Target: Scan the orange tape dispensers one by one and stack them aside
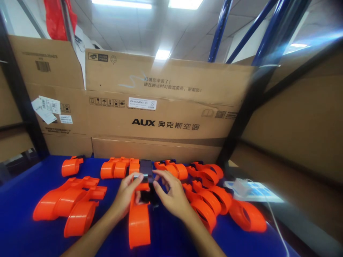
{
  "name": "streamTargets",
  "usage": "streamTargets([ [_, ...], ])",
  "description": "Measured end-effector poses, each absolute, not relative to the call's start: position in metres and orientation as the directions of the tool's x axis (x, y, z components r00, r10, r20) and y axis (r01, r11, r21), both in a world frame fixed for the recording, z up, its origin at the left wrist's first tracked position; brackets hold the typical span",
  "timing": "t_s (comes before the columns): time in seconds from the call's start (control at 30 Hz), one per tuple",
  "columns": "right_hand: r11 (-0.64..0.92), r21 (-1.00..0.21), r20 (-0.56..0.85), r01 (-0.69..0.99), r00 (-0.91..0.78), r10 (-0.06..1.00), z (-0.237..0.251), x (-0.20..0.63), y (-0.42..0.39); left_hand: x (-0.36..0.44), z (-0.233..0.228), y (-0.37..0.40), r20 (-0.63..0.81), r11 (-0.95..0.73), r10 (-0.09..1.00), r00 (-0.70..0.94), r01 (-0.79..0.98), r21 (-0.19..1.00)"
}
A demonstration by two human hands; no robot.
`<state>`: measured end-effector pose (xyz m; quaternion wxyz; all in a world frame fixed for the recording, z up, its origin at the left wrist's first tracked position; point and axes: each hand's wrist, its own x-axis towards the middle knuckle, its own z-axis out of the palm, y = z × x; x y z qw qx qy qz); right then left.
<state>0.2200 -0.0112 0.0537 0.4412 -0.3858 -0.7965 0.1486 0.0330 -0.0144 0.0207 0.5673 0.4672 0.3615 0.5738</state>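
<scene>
My left hand point(128, 191) is closed around an orange plastic looped holder point(139, 226), its wide ring hanging toward me. At the top of this holder stands a black rectangular device with a dark, screen-like face point(146, 167); a small pale strip crosses it beside my left thumb. My right hand point(171, 191) is at the device's right side, thumb and forefinger apart and the other fingers curled. Its fingertips come close to the black edge; whether they touch it I cannot tell. Part of the join between holder and device is hidden by my left fingers.
Several similar orange holders lie on the blue tabletop point(112, 235), in groups at left point(64, 200), back point(120, 167) and right point(209, 203). A large cardboard box panel point(166, 117) stands behind. At right, a white cable point(276, 223) runs past a pale box point(257, 192).
</scene>
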Motion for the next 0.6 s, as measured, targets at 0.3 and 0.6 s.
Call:
streamTargets([
  [0.3, 0.705, -0.621, 0.586, 0.343, -0.393, 0.708, 0.059, 0.208, -0.018, 0.037, 0.018, -0.016, 0.170, -0.131, 0.978, 0.123, -0.277, 0.952],
  [0.6, 0.659, -0.675, 0.634, 0.332, -0.197, 0.748, 0.049, 0.214, -0.009, 0.025, 0.024, -0.012, 0.099, -0.083, 0.995, 0.014, -0.446, 0.891],
])
